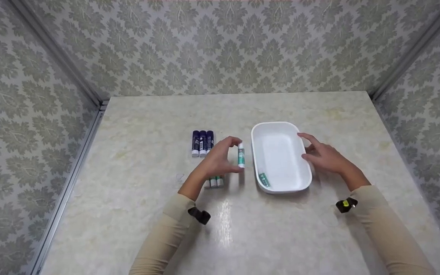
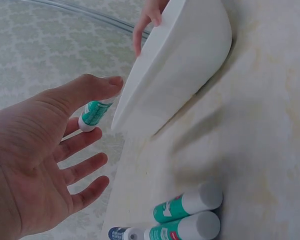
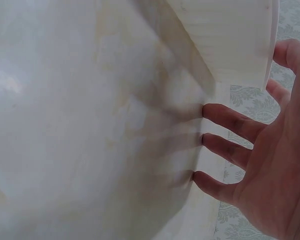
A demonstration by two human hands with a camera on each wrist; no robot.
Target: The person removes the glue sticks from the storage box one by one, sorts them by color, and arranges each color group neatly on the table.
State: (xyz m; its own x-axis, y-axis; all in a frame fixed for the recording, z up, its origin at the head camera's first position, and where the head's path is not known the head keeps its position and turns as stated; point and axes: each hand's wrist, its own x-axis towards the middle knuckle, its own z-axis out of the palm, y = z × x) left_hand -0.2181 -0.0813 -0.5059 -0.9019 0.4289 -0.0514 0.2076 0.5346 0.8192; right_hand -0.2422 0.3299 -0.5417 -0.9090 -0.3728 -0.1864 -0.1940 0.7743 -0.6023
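My left hand pinches a glue stick with white ends and a green label between thumb and forefinger, just left of a white tub. In the left wrist view the other fingers spread loosely below this glue stick. My right hand touches the tub's right rim with thumb and forefinger. Its other fingertips rest on the tabletop in the right wrist view. Inside the tub, another green-labelled stick lies in the near left corner.
Three dark blue sticks with white ends lie side by side beyond my left hand. Several green-and-white glue sticks lie partly hidden under that hand. A small clear scrap is left of my wrist. Patterned walls bound the table.
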